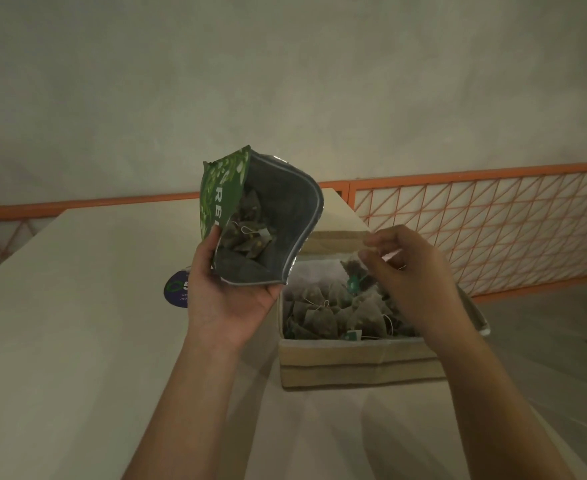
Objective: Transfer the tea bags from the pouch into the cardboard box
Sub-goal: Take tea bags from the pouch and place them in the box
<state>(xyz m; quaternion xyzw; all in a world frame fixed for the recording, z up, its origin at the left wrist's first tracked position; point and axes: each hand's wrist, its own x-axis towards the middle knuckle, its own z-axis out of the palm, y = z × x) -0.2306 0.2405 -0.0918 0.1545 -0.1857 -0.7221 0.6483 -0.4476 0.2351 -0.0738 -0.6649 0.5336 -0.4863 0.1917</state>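
Observation:
My left hand grips a green foil pouch from below, its open mouth turned toward me. Several pyramid tea bags lie inside the pouch. To the right stands an open cardboard box with several tea bags piled in it. My right hand hovers over the box's back right part and pinches a tea bag that hangs just above the pile, its green tag dangling.
Everything rests on a pale table. A round dark blue sticker lies on the table behind my left wrist. An orange wire-mesh fence runs along the far right, with a plain wall behind it.

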